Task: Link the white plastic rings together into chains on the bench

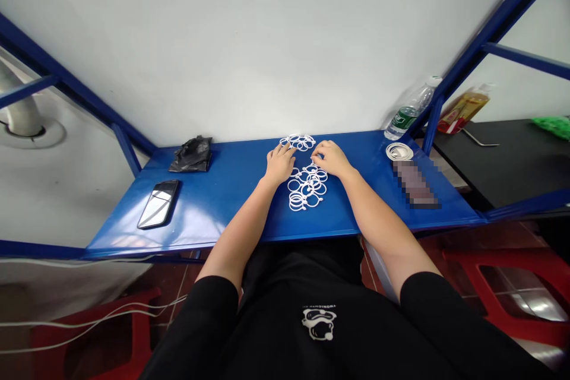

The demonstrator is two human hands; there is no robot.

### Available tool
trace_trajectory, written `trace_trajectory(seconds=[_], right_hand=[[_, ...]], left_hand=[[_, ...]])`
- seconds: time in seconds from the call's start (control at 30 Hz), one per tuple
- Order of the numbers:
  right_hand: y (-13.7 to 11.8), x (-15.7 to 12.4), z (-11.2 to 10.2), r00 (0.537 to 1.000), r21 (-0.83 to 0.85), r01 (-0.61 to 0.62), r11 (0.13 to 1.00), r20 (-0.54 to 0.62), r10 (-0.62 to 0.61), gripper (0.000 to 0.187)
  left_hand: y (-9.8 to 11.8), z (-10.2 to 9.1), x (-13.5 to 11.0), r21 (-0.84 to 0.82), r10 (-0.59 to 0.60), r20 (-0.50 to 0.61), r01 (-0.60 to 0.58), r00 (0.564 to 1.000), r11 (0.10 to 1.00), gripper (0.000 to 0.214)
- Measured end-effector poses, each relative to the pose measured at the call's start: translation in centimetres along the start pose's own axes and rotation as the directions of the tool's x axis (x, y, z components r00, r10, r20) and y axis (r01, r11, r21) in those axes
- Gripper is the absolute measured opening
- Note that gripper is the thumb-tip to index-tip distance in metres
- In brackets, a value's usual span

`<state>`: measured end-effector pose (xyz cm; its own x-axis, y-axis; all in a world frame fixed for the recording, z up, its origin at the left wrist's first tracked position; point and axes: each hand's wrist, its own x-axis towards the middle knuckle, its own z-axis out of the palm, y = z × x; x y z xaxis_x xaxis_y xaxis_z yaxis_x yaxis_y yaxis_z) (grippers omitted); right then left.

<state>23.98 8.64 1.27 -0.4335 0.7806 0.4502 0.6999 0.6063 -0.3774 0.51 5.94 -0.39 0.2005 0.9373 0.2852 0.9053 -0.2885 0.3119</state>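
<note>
Seen from the head camera, two bare hands work over white rings on a blue desk (238, 190), where a nearer cluster (307, 186) lies loosely overlapped in front of the person and a farther cluster (300, 142) sits close to the wall (249, 41). The likeliest trouble is snagging: with rings lying across one another and small knobs standing out from their rims, lifting one could drag its neighbors along or scatter them across the smooth surface. A sweep of the left wrist or forearm, close beside the nearer cluster, might also push its outer rings aside, and a nudge at the back could press the farther rings against the wall. The fingers of the left hand (279, 163) are parted and extended, their tips reaching the near edge of the farther cluster, with no firm grip apparent. The fingers of the right hand (332, 158) curl toward the thumb just above the nearer cluster's far end, tips close together; whether they are pinched on a ring or merely beside one cannot be told at this size.
</note>
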Motion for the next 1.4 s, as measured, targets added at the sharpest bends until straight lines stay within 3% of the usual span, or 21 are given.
trace_trajectory(seconds=[0.2,0.3,0.53,0.63,0.8,0.93,1.13,1.3,1.4], right_hand=[[-0.3,-0.1,0.5,0.980,0.118,-0.078,0.990,0.192,0.054,0.010],[-0.8,-0.3,0.5,0.975,0.191,-0.123,0.974,0.204,0.083,0.010],[-1.6,-0.5,0.6,0.969,0.246,-0.143,0.959,0.233,0.084,0.010],[-1.4,-0.5,0.7,0.975,0.258,-0.140,0.956,0.202,0.088,0.013],[-1.0,-0.2,1.1,0.983,0.365,-0.185,0.913,0.050,0.179,0.017],[-0.8,0.0,1.5,0.962,0.539,-0.219,0.813,-0.021,0.273,0.033],[-1.2,0.0,1.8,0.952,0.624,-0.245,0.742,0.010,0.306,0.044],[-1.7,-0.1,1.6,0.954,0.617,-0.230,0.752,-0.012,0.301,0.038],[-1.8,-0.1,1.4,0.953,0.596,-0.229,0.769,-0.024,0.301,0.034]], left_hand=[[-0.8,0.1,2.3,-0.001,-0.138,0.015,0.138,0.990,0.990,0.046],[-1.1,0.3,2.3,0.003,-0.159,0.019,0.158,0.987,0.987,0.042],[-1.4,0.4,1.8,-0.013,-0.204,-0.115,0.204,0.972,0.979,0.019],[-1.6,0.3,1.9,-0.096,-0.166,-0.200,0.149,0.966,0.984,0.015],[-0.8,0.5,1.5,-0.283,-0.011,-0.338,-0.090,0.941,0.955,0.007],[0.7,0.4,0.3,-0.399,0.117,-0.341,-0.257,0.933,0.880,0.009],[0.8,0.8,-0.7,-0.366,0.168,-0.358,-0.304,0.918,0.879,0.010],[0.9,1.3,-1.0,-0.358,0.143,-0.323,-0.260,0.936,0.897,0.051],[1.4,1.3,-1.2,-0.353,0.149,-0.286,-0.249,0.947,0.902,0.059]])
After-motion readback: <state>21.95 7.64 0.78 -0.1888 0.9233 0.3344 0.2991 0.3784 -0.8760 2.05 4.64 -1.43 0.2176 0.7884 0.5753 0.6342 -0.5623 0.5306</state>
